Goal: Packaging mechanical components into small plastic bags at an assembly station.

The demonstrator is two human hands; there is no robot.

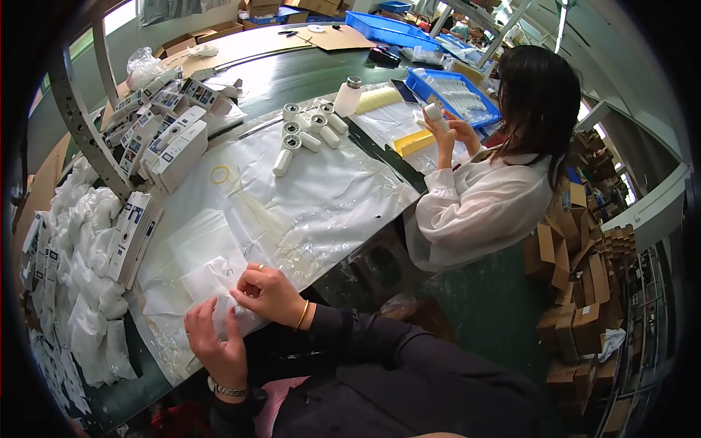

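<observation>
Workroom w/ green counter (pixel 292 77); near part covered by white sheet (pixel 350 190). Ref. for all positions: white bag (pixel 208 277), at near edge of counter; contents not visible.

L hand (pixel 215 339): at near L side of bag, fingers curved & thumb set apart, bag material held btwn. Metal watch (pixel 227 390) on wrist. R hand (pixel 274 296): at R side of bag, thumb & index finger pinching its edge. Thin gold-coloured bangle (pixel 302 314) on wrist.

Layout rel. to bag:
- Just beyond: flat translucent bags (pixel 198 237) on sheet.
- Farther beyond: yellow rubber band (pixel 212 175).
- Beyond, to R: group of white gadgets (pixel 282 162), round heads w/ dark centres; bottle (pixel 348 98) w/ metallic cap past them.
- L, nearby: row of white boxes (pixel 131 237), closely stacked; heap of white packets (pixel 87 270) farther L.
- Beyond, to L: pile of printed boxes (pixel 175 150).
- Far beyond, to R: blue tray (pixel 417 89) w/ white items; co-worker (pixel 482 204), white top, holding small white part (pixel 434 112); yellow block (pixel 413 142) nearby.
- Far R: cardboard boxes (pixel 569 321), stacked.
</observation>
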